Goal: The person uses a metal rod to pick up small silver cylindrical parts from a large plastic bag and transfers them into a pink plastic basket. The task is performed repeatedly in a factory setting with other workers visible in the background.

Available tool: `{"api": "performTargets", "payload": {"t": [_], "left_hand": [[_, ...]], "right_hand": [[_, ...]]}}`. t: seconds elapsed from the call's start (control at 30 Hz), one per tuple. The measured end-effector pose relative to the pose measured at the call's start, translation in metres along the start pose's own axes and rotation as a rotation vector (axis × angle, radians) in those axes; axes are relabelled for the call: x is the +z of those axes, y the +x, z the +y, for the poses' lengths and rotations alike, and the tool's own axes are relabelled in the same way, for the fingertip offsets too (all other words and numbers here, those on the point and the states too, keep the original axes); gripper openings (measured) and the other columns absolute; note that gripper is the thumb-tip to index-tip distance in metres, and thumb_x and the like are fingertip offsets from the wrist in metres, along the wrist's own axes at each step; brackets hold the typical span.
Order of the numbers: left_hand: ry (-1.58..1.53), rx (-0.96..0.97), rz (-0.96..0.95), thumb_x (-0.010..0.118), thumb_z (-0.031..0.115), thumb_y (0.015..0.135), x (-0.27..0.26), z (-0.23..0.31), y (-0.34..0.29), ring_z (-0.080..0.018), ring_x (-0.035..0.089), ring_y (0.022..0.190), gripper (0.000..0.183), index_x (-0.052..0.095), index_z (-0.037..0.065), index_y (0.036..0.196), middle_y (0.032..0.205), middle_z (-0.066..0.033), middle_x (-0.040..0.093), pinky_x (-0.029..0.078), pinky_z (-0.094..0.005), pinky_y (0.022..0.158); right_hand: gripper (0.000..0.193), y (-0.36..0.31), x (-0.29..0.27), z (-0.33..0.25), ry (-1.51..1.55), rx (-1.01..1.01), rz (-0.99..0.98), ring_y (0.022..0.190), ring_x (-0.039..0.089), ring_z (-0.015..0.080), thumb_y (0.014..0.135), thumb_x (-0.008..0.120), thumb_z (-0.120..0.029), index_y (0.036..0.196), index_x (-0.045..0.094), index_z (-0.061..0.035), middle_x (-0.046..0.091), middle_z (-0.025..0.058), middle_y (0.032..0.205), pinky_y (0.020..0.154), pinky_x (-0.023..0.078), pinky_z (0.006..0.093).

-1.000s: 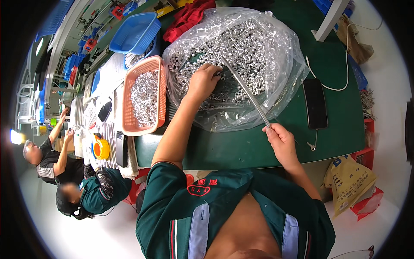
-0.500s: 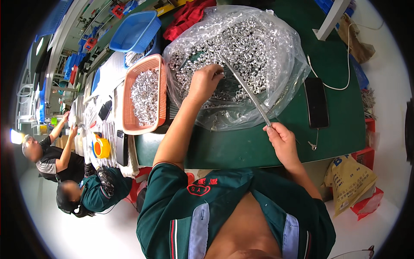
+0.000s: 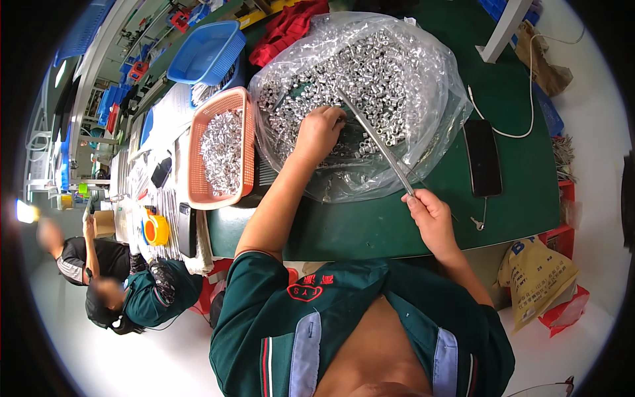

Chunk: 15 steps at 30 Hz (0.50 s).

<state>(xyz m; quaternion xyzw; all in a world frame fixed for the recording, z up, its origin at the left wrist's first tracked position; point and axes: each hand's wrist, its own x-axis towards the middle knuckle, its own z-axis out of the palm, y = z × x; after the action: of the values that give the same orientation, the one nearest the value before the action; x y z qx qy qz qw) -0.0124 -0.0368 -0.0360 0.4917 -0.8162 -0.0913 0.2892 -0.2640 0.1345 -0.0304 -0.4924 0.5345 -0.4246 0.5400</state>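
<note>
A clear plastic bag (image 3: 444, 73) lies spread open on the green table (image 3: 331, 231), full of small silver ring-like metal pieces (image 3: 380, 56). Over the pieces my left hand (image 3: 317, 134) is closed, with its thumb and fingers drawn together. What sits between those fingertips, if anything, is too small to make out. My right hand (image 3: 431, 221), at the bag's near right edge, grips one end of a long, thin metal rod (image 3: 378, 141). The rod slants up and left across the bag, its far end above the loose pieces near my left fingers.
Left of the bag stands a salmon-coloured basket (image 3: 249, 149) of small silver pieces, with a blue basket (image 3: 173, 69) behind. A red cloth (image 3: 281, 33) lies at the back. On the right are a black phone (image 3: 483, 159) and a white cable (image 3: 512, 135). Two people sit far left.
My left hand has shifted slightly down and to the right over the metal pieces. The right hand and rod have barely moved. At far left, a person's arms have changed position.
</note>
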Motion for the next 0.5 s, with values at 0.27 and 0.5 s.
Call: {"api": "performTargets", "payload": {"t": [0.27,0.5], "left_hand": [[-1.424,-0.560,0.158,0.065,0.004,0.089,-0.025,-0.027,-0.004,-0.0149,0.060,0.076,0.014,0.065,0.001,0.102,0.085,-0.0066,0.065,0.048,-0.0272,0.070],[-1.816,-0.477,0.022,0.066,0.006,0.088,-0.040,-0.033,-0.011,-0.0168,0.063,0.076,0.014,0.066,0.000,0.101,0.088,-0.0073,0.067,0.052,-0.0299,0.069]], "right_hand": [[0.017,-0.001,0.001,-0.004,-0.009,0.021,-0.031,0.061,0.041,0.0033,0.095,0.059,-0.013,0.094,0.064,0.0030,0.048,-0.0025,0.064,0.055,0.036,0.0222],[0.017,0.001,0.001,-0.002,-0.100,0.006,-0.107,0.061,0.043,0.0033,0.094,0.059,-0.013,0.095,0.065,0.0024,0.050,-0.0013,0.064,0.055,0.037,0.0226]]}}
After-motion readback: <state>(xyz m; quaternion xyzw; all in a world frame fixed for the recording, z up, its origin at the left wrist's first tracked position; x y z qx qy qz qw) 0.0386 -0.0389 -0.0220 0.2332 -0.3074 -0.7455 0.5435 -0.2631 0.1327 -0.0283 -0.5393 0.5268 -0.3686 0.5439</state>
